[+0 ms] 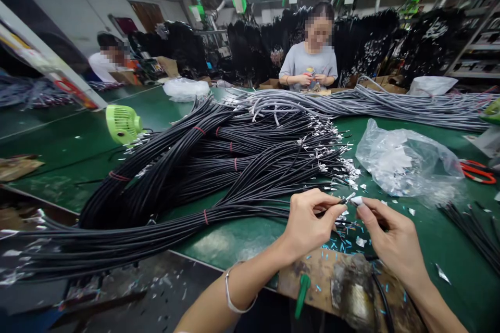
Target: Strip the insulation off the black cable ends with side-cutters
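In the head view, my left hand [310,221] is closed in a pinch on a black cable [344,200] near its stripped, pale end. My right hand [392,237] pinches a small white scrap [357,201], foil or paper, right at that cable's tip. Whether the scrap is still attached to the cable, I cannot tell. To the left of my hands lie tied bundles of black cables [226,187] with bare whitish ends. Below my fingers, white scraps and bits of blue wire [341,245] are scattered on the green table [219,242].
A wooden board [292,273] with a metal block [357,291] and a green lever [302,294] is at the near edge. To the right are a clear plastic bag [410,158] and red-handled scissors [478,170]. Grey cables [390,106], a green fan [123,124] and a co-worker [310,57] are beyond.
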Tool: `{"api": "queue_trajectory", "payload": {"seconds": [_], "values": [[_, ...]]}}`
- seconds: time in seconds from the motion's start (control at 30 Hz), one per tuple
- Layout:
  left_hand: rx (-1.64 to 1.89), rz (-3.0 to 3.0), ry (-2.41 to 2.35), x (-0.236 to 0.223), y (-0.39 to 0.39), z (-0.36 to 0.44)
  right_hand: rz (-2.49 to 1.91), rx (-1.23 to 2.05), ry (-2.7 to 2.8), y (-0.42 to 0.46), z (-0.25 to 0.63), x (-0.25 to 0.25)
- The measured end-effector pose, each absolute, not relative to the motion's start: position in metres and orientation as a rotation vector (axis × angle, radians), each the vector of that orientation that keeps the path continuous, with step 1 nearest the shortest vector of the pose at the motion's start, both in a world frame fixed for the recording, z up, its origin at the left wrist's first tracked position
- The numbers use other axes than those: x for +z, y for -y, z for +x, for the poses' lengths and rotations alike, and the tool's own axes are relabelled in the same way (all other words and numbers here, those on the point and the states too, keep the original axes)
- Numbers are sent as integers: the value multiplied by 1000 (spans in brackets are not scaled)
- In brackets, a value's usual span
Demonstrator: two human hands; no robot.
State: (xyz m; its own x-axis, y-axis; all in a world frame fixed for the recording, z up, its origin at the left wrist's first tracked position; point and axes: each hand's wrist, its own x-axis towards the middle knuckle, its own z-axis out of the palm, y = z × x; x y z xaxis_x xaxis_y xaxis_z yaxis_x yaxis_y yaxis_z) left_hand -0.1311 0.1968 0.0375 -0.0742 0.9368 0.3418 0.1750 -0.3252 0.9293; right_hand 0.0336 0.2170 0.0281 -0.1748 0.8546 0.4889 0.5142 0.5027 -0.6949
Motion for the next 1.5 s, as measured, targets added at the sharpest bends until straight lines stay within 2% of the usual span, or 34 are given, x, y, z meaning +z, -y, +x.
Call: {"api": "queue_trajectory", "payload": {"seconds": [0.27, 0.63, 0.83, 0.97, 1.17, 1.33, 1.5], "values": [[1555, 1775, -1359, 38, -196, -130, -1105, 257, 1901, -215, 31, 31], [1692, 1883, -1384, 34, -196, -126, -1111, 210, 1920, -215, 31, 30], [1415, 1721, -1316, 37, -198, -132, -1093, 168, 1909, -211, 30, 30], [1297, 1565, -1156, 42, -200, -138, -1166, 262, 1843, -214, 32, 30], [1574, 1954, -1280, 36, -194, -128, -1229, 646, 1630, -219, 36, 29], [1575, 2058, -1296, 31, -193, -124, -1169, 621, 1642, -218, 33, 29], [1433, 2011, -1312, 38, -194, -129, -990, 509, 1803, -217, 33, 34]]}}
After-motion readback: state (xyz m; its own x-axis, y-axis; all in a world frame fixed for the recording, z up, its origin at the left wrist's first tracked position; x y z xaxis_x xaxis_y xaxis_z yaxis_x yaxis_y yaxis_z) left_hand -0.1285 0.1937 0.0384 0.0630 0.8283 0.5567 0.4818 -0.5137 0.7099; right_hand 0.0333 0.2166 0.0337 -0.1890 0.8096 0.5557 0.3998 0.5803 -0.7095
